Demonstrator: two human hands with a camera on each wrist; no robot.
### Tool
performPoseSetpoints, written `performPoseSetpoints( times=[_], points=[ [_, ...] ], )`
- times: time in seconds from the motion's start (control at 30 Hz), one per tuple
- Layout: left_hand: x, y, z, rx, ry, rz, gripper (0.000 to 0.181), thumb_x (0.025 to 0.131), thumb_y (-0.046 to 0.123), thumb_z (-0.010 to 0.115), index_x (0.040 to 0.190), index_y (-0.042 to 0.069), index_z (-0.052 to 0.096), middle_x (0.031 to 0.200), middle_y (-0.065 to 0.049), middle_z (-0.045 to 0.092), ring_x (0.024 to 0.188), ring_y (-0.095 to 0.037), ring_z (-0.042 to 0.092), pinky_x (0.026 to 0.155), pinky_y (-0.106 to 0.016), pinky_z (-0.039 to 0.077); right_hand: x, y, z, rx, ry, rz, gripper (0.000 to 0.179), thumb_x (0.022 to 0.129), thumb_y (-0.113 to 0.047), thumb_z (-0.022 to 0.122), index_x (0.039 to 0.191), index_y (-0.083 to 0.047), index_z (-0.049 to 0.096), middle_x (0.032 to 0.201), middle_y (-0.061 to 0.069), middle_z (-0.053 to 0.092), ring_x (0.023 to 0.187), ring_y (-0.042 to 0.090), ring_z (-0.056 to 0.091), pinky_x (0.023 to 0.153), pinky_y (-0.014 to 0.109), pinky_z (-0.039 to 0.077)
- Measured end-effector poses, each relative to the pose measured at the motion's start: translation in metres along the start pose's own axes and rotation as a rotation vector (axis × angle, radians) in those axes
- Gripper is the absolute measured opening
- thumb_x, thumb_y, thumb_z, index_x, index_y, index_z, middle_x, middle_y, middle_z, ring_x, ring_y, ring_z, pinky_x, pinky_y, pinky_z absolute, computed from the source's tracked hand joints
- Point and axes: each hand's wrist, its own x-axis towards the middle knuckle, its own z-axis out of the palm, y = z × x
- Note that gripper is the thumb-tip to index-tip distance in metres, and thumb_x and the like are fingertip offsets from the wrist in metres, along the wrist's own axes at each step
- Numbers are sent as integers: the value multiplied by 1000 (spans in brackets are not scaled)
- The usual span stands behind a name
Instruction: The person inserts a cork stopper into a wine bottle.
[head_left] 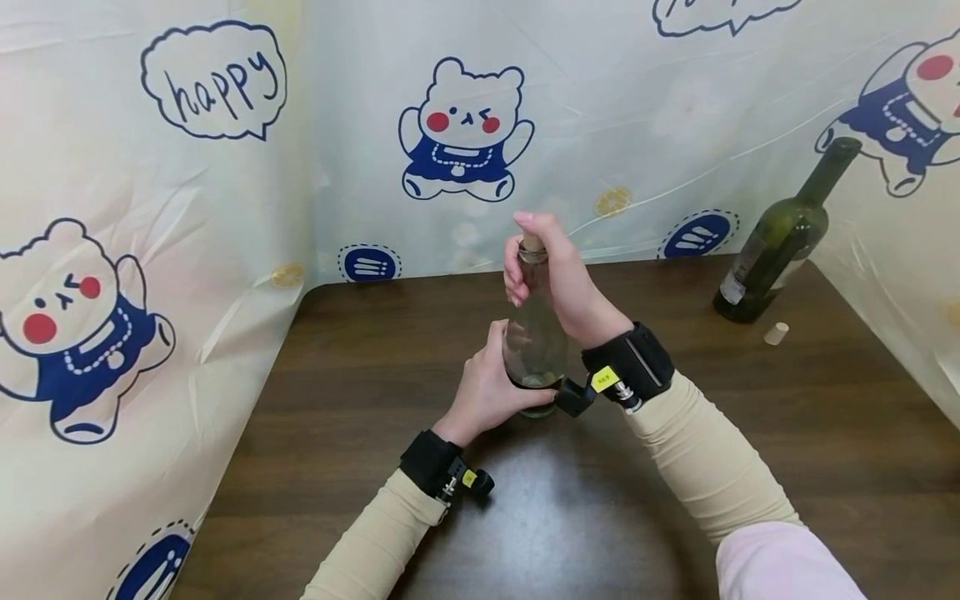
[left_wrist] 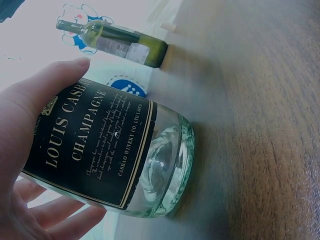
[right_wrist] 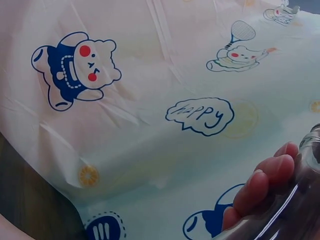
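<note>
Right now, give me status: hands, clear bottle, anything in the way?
Left hand grips clear bottle low; right hand holds its neck. Bottle upright, cork at its mouth. Green bottle, loose cork off right, seemingly out of the way.

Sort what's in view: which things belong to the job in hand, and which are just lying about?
In the job:
- clear bottle, gripped by the left hand and right hand
- cork in its neck

Seemingly just lying about, as neither hand touches them:
- green bottle, standing
- loose cork beside it
</note>
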Motion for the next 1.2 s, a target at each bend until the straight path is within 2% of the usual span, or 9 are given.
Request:
performPoseSetpoints(
  times=[0.23,0.6,0.83,0.97,1.07,1.2],
  points=[
    [0,1,-1,2,-8,-34,98,65,52,89,143,21,37,119,8,68,102,-14,67,83,-40,57,1,2,3,12,19,-26,61,102,-47,29,57,-9,44,52,2,42,50,25,38,54,36,39],
    [-1,1,-1,-6,-5,-33,96,66,49,89,142,21,38,119,8,68,99,-13,68,81,-40,58,2,2,5,41,36,-87,57,103,-37,29,56,-9,45,50,2,42,46,25,37,50,35,38],
    [-1,2,-2,-11,-18,-35,97,66,49,89,143,21,37,122,7,68,102,-14,68,83,-41,58,1,1,5,67,40,-83,58,104,-36,28,56,-10,45,50,2,43,46,24,36,51,35,38],
    [-1,2,-2,-19,-28,-39,97,67,50,89,143,21,37,123,7,68,103,-15,67,83,-41,58,1,1,4,44,39,-88,59,105,-38,27,57,-9,46,51,2,44,47,25,37,51,36,39],
    [-1,3,-2,-22,-24,-30,97,66,51,89,142,21,37,124,7,67,103,-16,67,84,-42,57,0,1,3,18,33,-92,61,106,-41,27,58,-9,48,53,3,46,50,26,40,54,37,41],
    [-1,3,-2,-36,-18,-22,98,65,55,89,141,23,37,125,9,66,106,-14,66,86,-41,57,-4,1,-2,-14,48,-73,63,106,-51,30,70,-7,59,61,5,58,65,30,54,72,40,47]
  ],
)
